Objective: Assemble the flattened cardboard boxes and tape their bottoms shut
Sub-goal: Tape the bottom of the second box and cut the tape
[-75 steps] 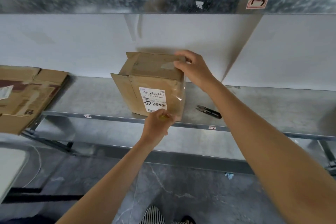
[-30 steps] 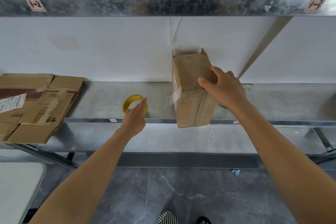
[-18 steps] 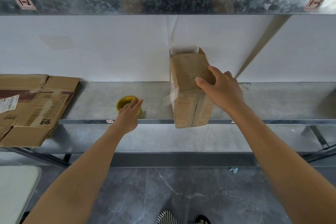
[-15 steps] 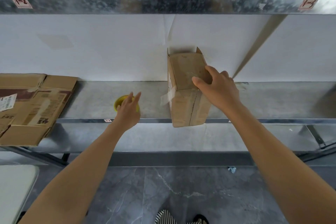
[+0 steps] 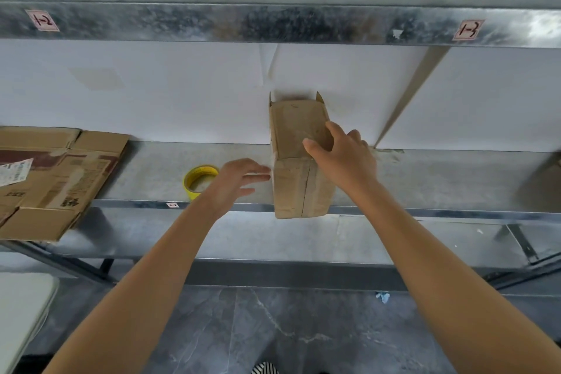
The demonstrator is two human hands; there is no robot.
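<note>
A small brown cardboard box stands on the metal shelf, its near end hanging over the front edge, with the flap seam facing me. My right hand grips its top right edge, thumb on the top face. My left hand is spread with straight fingers, its fingertips at the box's left side. A yellow tape roll lies on the shelf just left of that hand. A stack of flattened cardboard boxes lies at the shelf's left end.
An upper shelf beam with labels runs overhead. A diagonal brace slants down behind the box. Another brown thing sits at the far right, blurred. A white surface is at lower left.
My left hand has left the tape roll on the shelf and moved right to the box's left side. My right hand has kept its hold on the box, which was turned earlier.
</note>
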